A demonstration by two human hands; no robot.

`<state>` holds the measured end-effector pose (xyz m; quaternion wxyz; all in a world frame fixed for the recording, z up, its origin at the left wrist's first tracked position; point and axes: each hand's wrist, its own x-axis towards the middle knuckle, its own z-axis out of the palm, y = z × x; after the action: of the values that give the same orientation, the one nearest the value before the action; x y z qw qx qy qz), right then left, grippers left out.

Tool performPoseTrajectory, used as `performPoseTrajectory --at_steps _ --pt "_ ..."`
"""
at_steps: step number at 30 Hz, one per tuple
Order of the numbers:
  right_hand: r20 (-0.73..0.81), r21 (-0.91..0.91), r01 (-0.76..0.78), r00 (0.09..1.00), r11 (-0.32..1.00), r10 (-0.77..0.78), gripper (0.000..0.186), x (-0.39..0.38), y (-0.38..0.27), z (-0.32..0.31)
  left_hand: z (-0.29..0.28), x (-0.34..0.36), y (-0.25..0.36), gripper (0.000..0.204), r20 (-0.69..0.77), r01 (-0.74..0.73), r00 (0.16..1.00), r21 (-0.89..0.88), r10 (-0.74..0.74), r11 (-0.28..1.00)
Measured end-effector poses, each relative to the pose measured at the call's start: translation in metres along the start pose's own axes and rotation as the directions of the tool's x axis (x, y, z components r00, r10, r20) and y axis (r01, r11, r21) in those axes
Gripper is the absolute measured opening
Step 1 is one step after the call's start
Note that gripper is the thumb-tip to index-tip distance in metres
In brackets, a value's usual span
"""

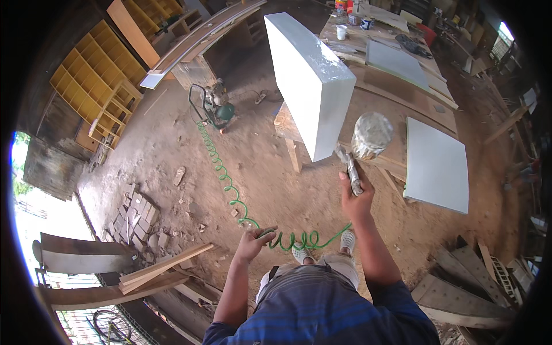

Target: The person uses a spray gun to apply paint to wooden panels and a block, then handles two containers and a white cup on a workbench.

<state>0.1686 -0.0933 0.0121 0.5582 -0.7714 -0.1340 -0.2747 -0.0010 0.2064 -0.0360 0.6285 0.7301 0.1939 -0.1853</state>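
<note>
- Brown earth floor (270, 190) spreads around me; its widest room for moving lies toward 11 o'clock, between one compressor (224, 112) and my two shoes (302, 254), with the hose crossing it.
- One spray gun (351, 172) sits in my right hand (357, 198) at 1 o'clock, my fingers closed around its handle; one round, paint-smeared cup (372, 135) rises just beside it.
- One green hose (339, 234) passes through my left hand (252, 244) at 10 o'clock, fingers curled narrow about it. Coils run up to the compressor; a straighter length reaches toward my right forearm, and I cannot tell where it meets the gun.
- One white box (310, 86) stands at 12 o'clock, slim and upright, three faces showing to me. Its lowest corner hangs past one wooden stand (293, 152); I cannot tell whether the gun's tip touches its edge or stays just apart.
- Two flat pale panels lie to my right: a far panel (397, 62) at 1 o'clock, a near panel (440, 164) at 2, its long edge bordering the floor.
- One brick pile (132, 218) bounds my room at 9 to 10 o'clock; stacked boards (471, 282) edge it at 3.
</note>
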Motion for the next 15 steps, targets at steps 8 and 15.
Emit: performPoseTrajectory --at_steps 8,15 --pt "-0.094 0.106 0.056 0.995 0.993 -0.046 0.042 0.026 -0.052 -0.011 -0.009 -0.001 0.001 0.045 0.029 -0.068 0.997 -0.081 0.07 0.994" --pt "-0.044 0.05 -0.03 0.999 0.998 0.032 0.042 -0.008 -0.006 0.004 -0.014 0.001 -0.005 0.045 0.014 -0.023 1.0 -0.063 0.024 0.998"
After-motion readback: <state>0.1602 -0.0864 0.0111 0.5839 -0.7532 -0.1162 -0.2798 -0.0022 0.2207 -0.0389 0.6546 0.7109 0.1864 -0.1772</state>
